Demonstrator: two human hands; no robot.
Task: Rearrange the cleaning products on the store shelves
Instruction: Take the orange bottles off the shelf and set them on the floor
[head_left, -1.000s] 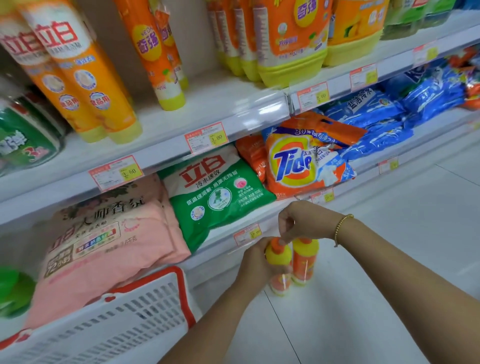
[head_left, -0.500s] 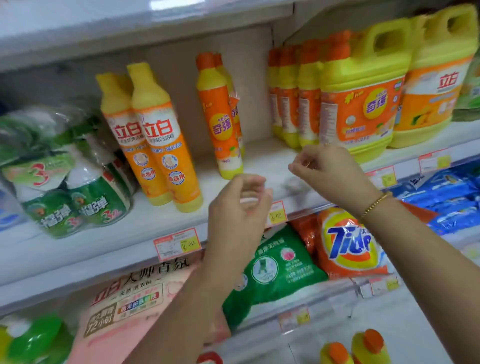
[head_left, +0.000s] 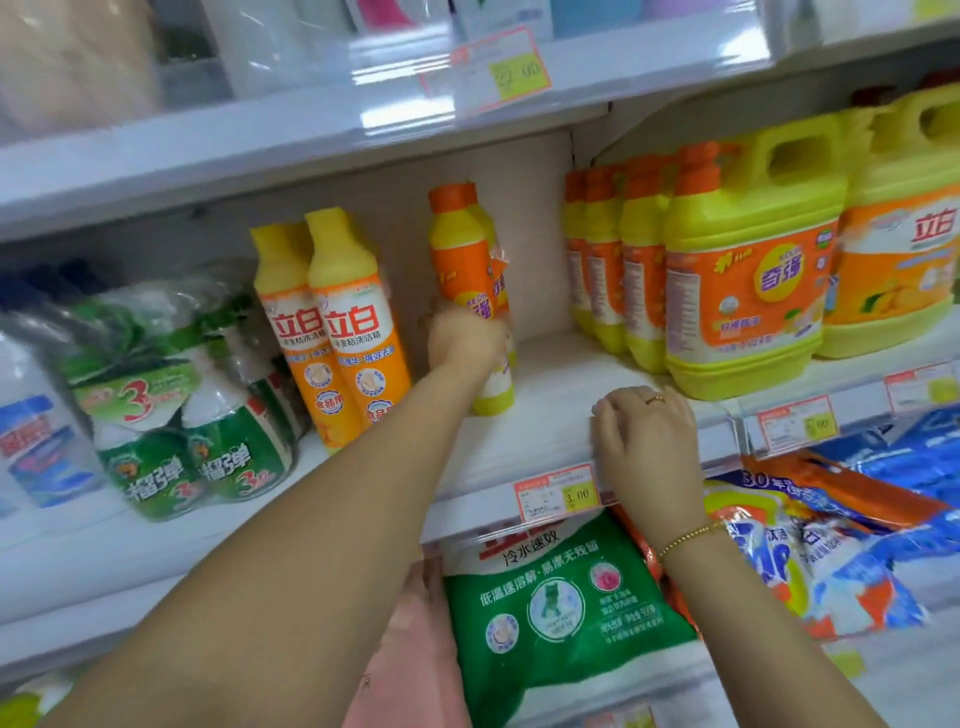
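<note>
Our left hand (head_left: 465, 340) was closed around the lower half of a slim orange and yellow bottle (head_left: 462, 260) with an orange cap, which stood nearly upright, leaning a little, on the middle shelf (head_left: 550, 415) near the back wall. A second bottle of the same kind stood just behind it, mostly hidden, so we could not tell whether our fingers took in both. Our right hand (head_left: 644, 441) held nothing; it rested knuckles-up with fingers curled on the front edge of that shelf, just above a price tag (head_left: 558, 493) and in front of a yellow jug (head_left: 748, 265) with an orange label. To the left of the gripped bottle stood a pair of yellow-topped orange bottles (head_left: 337, 332), and further left some wrapped green bottles (head_left: 182, 441). A row of slim yellow bottles (head_left: 613, 260) stood between the gripped bottle and the jug. Below the shelf lay a green bag (head_left: 561, 608) and an orange and blue bag (head_left: 810, 561).
</note>
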